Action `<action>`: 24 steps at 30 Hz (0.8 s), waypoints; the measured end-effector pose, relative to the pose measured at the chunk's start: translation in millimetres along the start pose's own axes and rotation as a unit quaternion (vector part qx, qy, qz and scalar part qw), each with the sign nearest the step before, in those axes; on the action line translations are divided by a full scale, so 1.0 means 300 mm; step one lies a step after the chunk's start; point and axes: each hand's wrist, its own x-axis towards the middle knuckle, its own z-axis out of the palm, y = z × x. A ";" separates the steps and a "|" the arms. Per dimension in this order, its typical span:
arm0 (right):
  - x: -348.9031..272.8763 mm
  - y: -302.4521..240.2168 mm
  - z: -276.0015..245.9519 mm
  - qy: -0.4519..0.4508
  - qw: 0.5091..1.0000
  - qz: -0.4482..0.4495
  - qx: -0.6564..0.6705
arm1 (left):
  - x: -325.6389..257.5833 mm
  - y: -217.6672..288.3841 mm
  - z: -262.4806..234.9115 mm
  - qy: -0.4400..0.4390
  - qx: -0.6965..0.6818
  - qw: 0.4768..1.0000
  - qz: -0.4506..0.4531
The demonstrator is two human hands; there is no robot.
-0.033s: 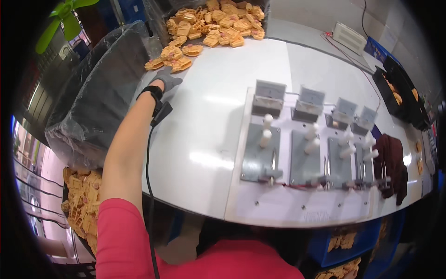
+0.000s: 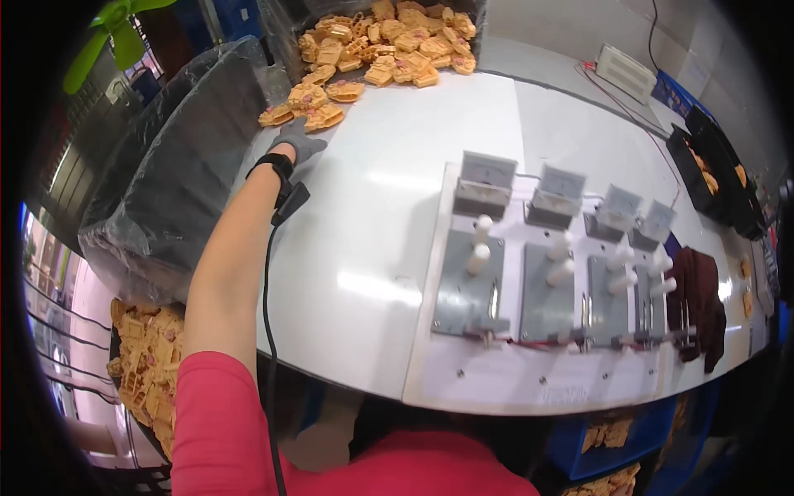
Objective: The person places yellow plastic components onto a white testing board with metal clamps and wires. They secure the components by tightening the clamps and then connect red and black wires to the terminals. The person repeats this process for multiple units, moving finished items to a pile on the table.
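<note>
My left hand (image 2: 299, 142), in a grey glove with a black wrist strap and cord, is stretched out to the far left part of the white table (image 2: 389, 223), resting right beside the nearest orange plastic parts (image 2: 318, 103), which lie loose at the edge of a bigger heap (image 2: 397, 41) at the table's far end. I judge these parts to be light, stiff moulded pieces with openings and ribs, not fragile but apt to slide on the smooth table, so I would take one by its outer edges, thumb against two fingers. The fingers of the glove look loosely spread and flat on the table, touching or nearly touching the closest part, but holding nothing that I can see. My right hand is not in view. To the left hangs a grey bin lined with clear plastic (image 2: 178, 157); before me stands a row of four grey fixtures with white pegs (image 2: 562, 264), and a dark red cloth (image 2: 699, 302) lies at their right end.
</note>
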 end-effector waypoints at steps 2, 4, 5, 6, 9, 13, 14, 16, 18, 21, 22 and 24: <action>-0.085 -0.177 -0.064 0.000 0.999 -0.054 0.002 | 0.095 -0.004 0.040 0.044 0.012 0.999 -0.019; -0.187 -0.275 -0.111 0.002 0.997 -0.077 -0.001 | 0.173 0.056 0.040 0.094 0.010 0.996 -0.003; -0.187 -0.305 -0.115 -0.002 0.996 -0.092 -0.004 | 0.206 0.029 0.038 0.110 -0.011 0.994 -0.009; -0.198 -0.347 -0.130 -0.007 0.994 -0.108 -0.007 | 0.237 -0.005 0.028 0.129 -0.032 0.991 -0.013; -0.246 -0.373 -0.135 -0.013 0.993 -0.114 -0.018 | 0.345 -0.013 -0.004 0.158 -0.063 0.985 -0.022; -0.277 -0.340 -0.114 -0.024 0.994 -0.103 -0.029 | 0.447 -0.029 0.027 0.122 -0.080 0.986 -0.085; -0.278 -0.326 -0.111 -0.029 0.994 -0.103 -0.029 | 0.488 -0.057 0.060 0.094 -0.102 0.990 -0.040; -0.287 -0.301 -0.128 -0.023 0.994 -0.103 -0.038 | 0.468 -0.064 0.101 0.017 -0.248 0.968 0.040; -0.281 -0.273 -0.139 -0.023 0.993 -0.110 -0.044 | 0.438 -0.042 0.128 -0.016 -0.218 0.972 0.089; -0.260 -0.235 -0.158 -0.033 0.991 -0.118 -0.054 | 0.225 0.085 0.100 -0.019 -0.083 0.992 0.089; -0.241 -0.216 -0.153 -0.036 0.990 -0.127 -0.053 | 0.183 0.086 0.084 -0.025 -0.062 0.994 0.087; -0.200 -0.210 -0.154 -0.039 0.985 -0.164 -0.037 | 0.143 0.051 0.091 -0.062 -0.123 0.982 0.126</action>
